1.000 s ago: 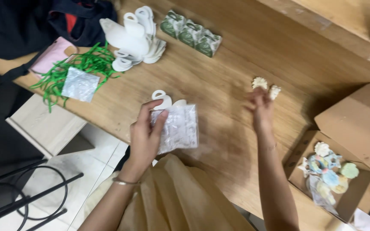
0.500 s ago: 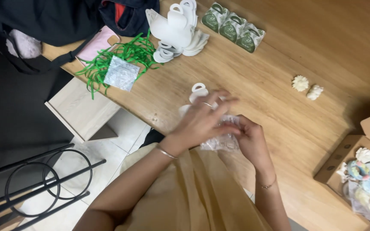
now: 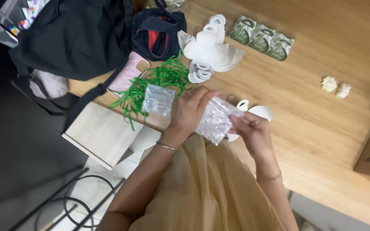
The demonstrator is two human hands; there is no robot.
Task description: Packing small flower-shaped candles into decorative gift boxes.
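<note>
Both hands clamp one crinkly clear plastic packet (image 3: 214, 121) at the near edge of the table (image 3: 322, 141): the left hand (image 3: 189, 112) over its top, the right hand (image 3: 253, 132) pinching its end. Tugged unevenly, the thin film could likely tear and spill. Beyond lie three green gift boxes (image 3: 261, 39), two cream flowers (image 3: 335, 87), and one stack of white cut-outs (image 3: 210, 53).

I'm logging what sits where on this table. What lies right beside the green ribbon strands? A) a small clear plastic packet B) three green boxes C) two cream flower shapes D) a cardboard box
A: the small clear plastic packet lies against the green ribbon strands.
</note>
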